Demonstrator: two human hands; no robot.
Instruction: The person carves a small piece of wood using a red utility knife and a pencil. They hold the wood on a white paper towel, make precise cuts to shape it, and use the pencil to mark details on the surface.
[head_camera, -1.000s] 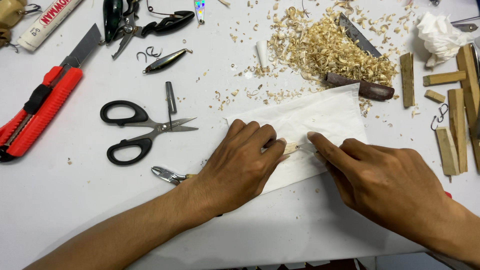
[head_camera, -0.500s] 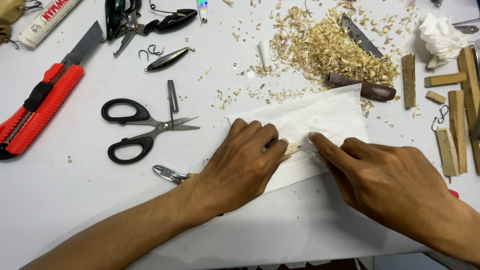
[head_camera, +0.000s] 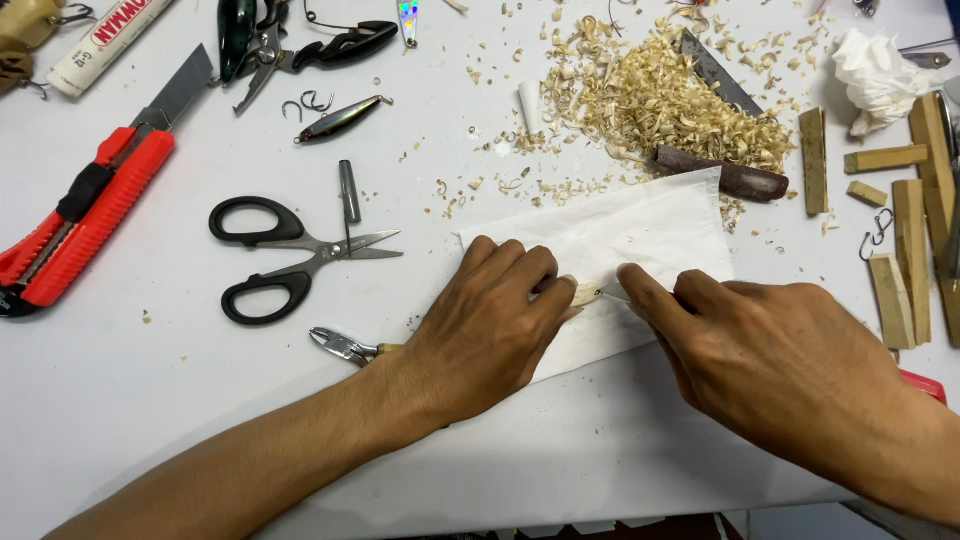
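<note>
I get a bright, even picture: soft light from above leaves only faint shadows under the left hand (head_camera: 490, 325) and right hand (head_camera: 790, 365). The white surface (head_camera: 150, 400) nearly washes out (no hard glare, though). Focus is sharp throughout; scissors (head_camera: 290, 255) and shavings (head_camera: 660, 100) read crisply, with little edge bending.
</note>
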